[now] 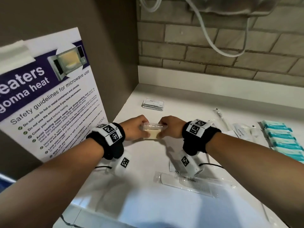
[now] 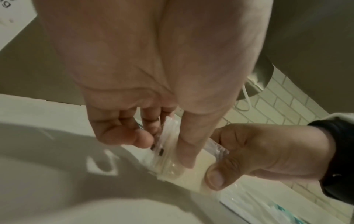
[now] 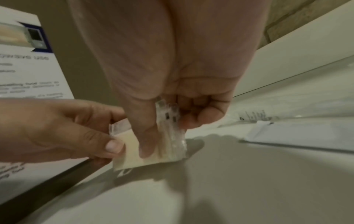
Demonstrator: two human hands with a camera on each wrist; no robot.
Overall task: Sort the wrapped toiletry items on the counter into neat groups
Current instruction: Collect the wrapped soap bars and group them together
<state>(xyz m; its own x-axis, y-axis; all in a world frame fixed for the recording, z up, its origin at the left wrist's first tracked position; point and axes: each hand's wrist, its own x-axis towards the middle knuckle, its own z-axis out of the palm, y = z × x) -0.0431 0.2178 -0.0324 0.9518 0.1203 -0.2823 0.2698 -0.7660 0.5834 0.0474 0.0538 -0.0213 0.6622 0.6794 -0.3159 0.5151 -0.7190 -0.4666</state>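
A small stack of clear-wrapped cream packets (image 1: 152, 131) stands on edge in the middle of the white counter (image 1: 144, 171). My left hand (image 1: 140, 129) pinches its left end and my right hand (image 1: 165, 129) pinches its right end. The left wrist view shows my left hand (image 2: 164, 151) with thumb and fingers closed on the crinkled wrapper of the packets (image 2: 193, 172). In the right wrist view my right hand (image 3: 168, 136) clamps the packets (image 3: 132, 154) between thumb and curled fingers. The lower edge looks to be touching the counter.
A pile of flat white sachets (image 1: 153, 104) lies farther back. At the right are a row of teal wrapped bars (image 1: 283, 142), long wrapped sticks (image 1: 222, 119) and small white packets (image 1: 243, 130). A wrapped comb (image 1: 194, 183) lies near me. A microwave poster (image 1: 49, 96) leans at the left.
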